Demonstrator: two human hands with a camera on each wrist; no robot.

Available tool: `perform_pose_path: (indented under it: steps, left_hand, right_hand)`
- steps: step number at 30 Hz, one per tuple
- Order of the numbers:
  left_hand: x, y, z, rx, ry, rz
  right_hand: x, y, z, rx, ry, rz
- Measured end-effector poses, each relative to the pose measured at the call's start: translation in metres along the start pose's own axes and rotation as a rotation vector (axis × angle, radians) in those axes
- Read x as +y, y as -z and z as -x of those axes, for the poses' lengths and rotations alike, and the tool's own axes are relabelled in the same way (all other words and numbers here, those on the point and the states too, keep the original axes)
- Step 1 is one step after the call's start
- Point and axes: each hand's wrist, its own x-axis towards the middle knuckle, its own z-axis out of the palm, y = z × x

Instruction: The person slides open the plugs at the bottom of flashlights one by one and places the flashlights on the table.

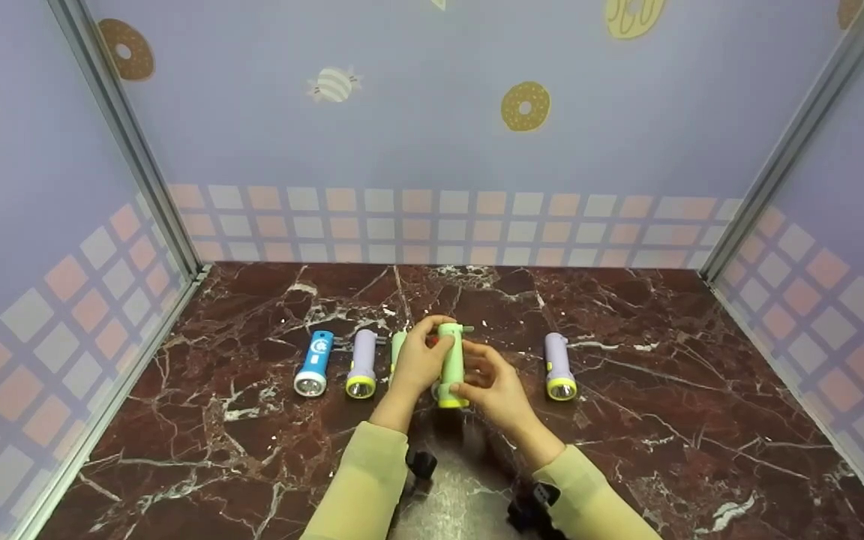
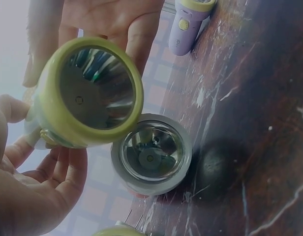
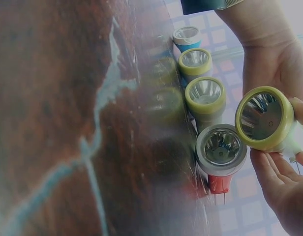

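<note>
A light green flashlight (image 1: 451, 367) with a yellow rim is held off the table between both hands, its lens end toward the near side. My left hand (image 1: 418, 364) grips the upper body, with the thumb on the barrel. The right hand (image 1: 503, 394) holds it lower down, the thumb near the yellow head. A small prong-like piece juts from the far end. Just beneath, a red flashlight (image 3: 220, 183) with a grey rim lies on the table, mostly hidden in the head view. The yellow rim (image 2: 136, 93) faces the left wrist camera.
Left of the hands lie a blue flashlight (image 1: 315, 364), a purple flashlight (image 1: 363, 360) and another green flashlight (image 3: 205, 105). A second purple flashlight (image 1: 556, 364) lies to the right. Patterned walls (image 1: 432, 150) enclose the marbled table (image 1: 672, 450).
</note>
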Motion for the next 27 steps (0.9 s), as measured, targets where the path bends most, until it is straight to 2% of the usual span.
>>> perform_pose_path:
  steps: [11, 20, 27]
  left_hand:
    - [-0.0037, -0.0011, -0.0003, -0.023, -0.005, 0.031]
    - [-0.0011, -0.0033, 0.0008, 0.024, 0.053, 0.045]
    - [0.0012, -0.0035, 0.0010, 0.005, 0.071, 0.050]
  right_hand:
    - [-0.0003, 0.0016, -0.0001, -0.004, 0.000, -0.023]
    - [-0.0002, 0.0042, -0.0017, 0.005, -0.004, -0.044]
    - [-0.0002, 0.0056, -0.0031, 0.049, -0.037, -0.074]
